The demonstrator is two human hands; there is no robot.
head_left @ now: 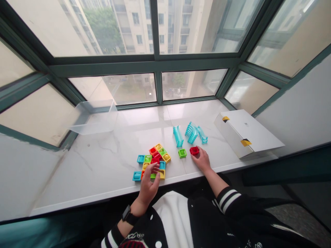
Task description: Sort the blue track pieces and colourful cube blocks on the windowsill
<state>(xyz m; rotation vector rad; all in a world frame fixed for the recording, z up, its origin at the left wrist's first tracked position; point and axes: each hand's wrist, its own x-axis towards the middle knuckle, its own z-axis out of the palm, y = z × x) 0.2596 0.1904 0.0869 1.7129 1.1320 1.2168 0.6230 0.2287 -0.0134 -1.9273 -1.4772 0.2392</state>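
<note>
My right hand (pixel 202 159) has its fingers closed on a red block (pixel 194 151) with a hollow top, low at the sill surface. Just left of it a green block (pixel 182 153) stands by itself. My left hand (pixel 150 184) hovers over a cluster of blocks, thumb and fingers apart, with nothing visible between them. In that cluster are a blue block (pixel 137 176), a yellow block (pixel 166 158) and several more in red, green and orange, set close together. The hand covers part of the cluster.
Clear turquoise track pieces, one straight (pixel 178 136), one curved (pixel 191 132) and one small (pixel 202 134), lie behind the blocks. A transparent bin (pixel 94 119) stands back left, a white box (pixel 248 132) at right. Windows (pixel 103 27) border the marble sill (pixel 103 165).
</note>
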